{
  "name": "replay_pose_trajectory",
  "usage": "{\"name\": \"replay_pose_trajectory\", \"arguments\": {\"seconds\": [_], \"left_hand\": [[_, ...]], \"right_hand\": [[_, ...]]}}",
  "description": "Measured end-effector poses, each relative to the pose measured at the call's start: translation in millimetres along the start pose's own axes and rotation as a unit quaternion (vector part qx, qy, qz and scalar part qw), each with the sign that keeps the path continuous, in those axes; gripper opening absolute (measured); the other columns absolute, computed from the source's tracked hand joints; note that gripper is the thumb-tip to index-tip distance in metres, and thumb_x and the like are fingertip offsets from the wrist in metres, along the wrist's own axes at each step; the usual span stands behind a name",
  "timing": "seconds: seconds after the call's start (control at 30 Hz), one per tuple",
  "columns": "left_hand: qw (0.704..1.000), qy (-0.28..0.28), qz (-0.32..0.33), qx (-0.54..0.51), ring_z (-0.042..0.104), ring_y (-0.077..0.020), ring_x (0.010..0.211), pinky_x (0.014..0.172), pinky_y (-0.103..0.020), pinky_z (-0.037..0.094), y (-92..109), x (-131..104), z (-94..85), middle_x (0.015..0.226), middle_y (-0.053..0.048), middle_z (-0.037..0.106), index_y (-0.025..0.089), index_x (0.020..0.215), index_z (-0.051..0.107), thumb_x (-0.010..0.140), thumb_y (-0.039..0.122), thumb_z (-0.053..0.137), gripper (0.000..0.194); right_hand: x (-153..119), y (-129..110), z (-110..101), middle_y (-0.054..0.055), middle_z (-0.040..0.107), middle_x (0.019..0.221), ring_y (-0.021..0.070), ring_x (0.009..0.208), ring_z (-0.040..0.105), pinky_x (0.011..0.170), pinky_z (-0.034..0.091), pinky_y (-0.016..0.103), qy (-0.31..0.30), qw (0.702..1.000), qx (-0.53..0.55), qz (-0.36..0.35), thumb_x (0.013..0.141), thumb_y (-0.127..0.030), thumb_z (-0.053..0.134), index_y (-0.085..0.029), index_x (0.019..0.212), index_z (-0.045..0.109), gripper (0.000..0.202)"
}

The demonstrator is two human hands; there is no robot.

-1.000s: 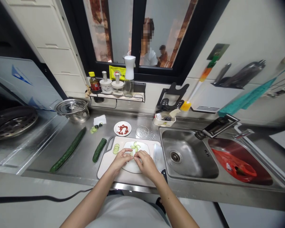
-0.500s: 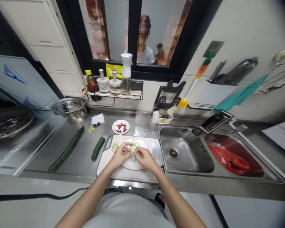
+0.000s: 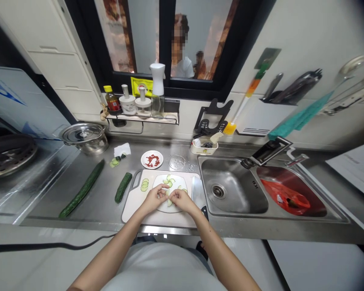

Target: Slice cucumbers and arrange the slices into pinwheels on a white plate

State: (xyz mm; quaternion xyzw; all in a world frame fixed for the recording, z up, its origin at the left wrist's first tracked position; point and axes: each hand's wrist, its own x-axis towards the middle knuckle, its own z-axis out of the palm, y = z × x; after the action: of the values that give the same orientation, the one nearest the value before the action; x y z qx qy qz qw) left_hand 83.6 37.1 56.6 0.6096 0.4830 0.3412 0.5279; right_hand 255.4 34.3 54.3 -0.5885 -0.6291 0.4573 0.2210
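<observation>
Over a white plate (image 3: pixel 169 210) on the cutting board (image 3: pixel 133 208), my two hands meet at the fingertips. My left hand (image 3: pixel 155 198) is closed in a pinch, and my right hand (image 3: pixel 182 201) pinches close beside it. Both seem to hold a pale cucumber slice (image 3: pixel 167 194), mostly covered by the fingers. More slices (image 3: pixel 169 180) lie on the plate. A short row of cucumber slices (image 3: pixel 144 184) rests at the board's left side. A knife (image 3: pixel 197 190) lies along its right edge. Left of the board is a short cucumber piece (image 3: pixel 123 187).
A long cucumber (image 3: pixel 82 190) lies at the left. Behind the board stands a small plate with red bits (image 3: pixel 144 159). The sink (image 3: pixel 236 186) is at the right, a lidded pot (image 3: pixel 92 141) at the back left. A person (image 3: pixel 182 66) shows in the window.
The view has shifted slightly, moving the scene a little left. My hands have moved slightly toward me over the plate, and more of the slices on it show.
</observation>
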Motion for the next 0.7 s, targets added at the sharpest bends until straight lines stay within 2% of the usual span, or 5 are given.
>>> {"name": "replay_pose_trajectory", "arguments": {"seconds": [0.2, 0.33, 0.53, 0.7], "left_hand": [[0.985, -0.015, -0.009, 0.172, 0.055, -0.0129, 0.067, 0.066, -0.023, 0.039, -14.4, -2.2, 4.9, 0.073, 0.001, 0.062, 0.018, 0.108, 0.064, 0.075, 0.013, 0.052, 0.035], [0.964, -0.021, -0.008, 0.265, 0.062, -0.0169, 0.078, 0.073, -0.025, 0.04, -14.1, -3.9, 9.5, 0.081, -0.002, 0.068, 0.02, 0.109, 0.066, 0.077, 0.013, 0.052, 0.036], [0.943, -0.047, -0.015, 0.329, 0.063, -0.0196, 0.089, 0.081, -0.027, 0.04, -15.6, -4.7, 12.3, 0.092, -0.005, 0.071, 0.021, 0.11, 0.066, 0.083, 0.019, 0.051, 0.031], [0.931, -0.058, -0.005, 0.36, 0.061, -0.0204, 0.097, 0.088, -0.03, 0.039, -17.5, -6.8, 13.9, 0.1, -0.007, 0.069, 0.021, 0.11, 0.067, 0.085, 0.018, 0.049, 0.031]], "right_hand": [[-4.5, 4.1, 8.7, 0.003, 0.066, 0.065, 0.0119, 0.061, 0.055, 0.057, 0.037, 0.02, -0.009, 0.997, -0.079, 0.01, 0.076, -0.016, 0.052, -0.013, 0.071, 0.067, 0.016], [-10.0, -0.6, 13.1, 0.005, 0.069, 0.073, 0.0128, 0.068, 0.057, 0.061, 0.037, 0.02, -0.002, 0.989, -0.15, 0.017, 0.079, -0.015, 0.051, -0.013, 0.075, 0.068, 0.018], [-18.2, -10.2, 19.5, 0.008, 0.07, 0.083, 0.0164, 0.079, 0.061, 0.066, 0.036, 0.023, 0.003, 0.971, -0.239, 0.028, 0.089, -0.019, 0.046, -0.015, 0.083, 0.067, 0.023], [-22.2, -12.4, 26.3, 0.01, 0.07, 0.09, 0.019, 0.086, 0.062, 0.07, 0.037, 0.026, 0.011, 0.956, -0.292, 0.028, 0.094, -0.021, 0.038, -0.016, 0.096, 0.065, 0.027]]}}
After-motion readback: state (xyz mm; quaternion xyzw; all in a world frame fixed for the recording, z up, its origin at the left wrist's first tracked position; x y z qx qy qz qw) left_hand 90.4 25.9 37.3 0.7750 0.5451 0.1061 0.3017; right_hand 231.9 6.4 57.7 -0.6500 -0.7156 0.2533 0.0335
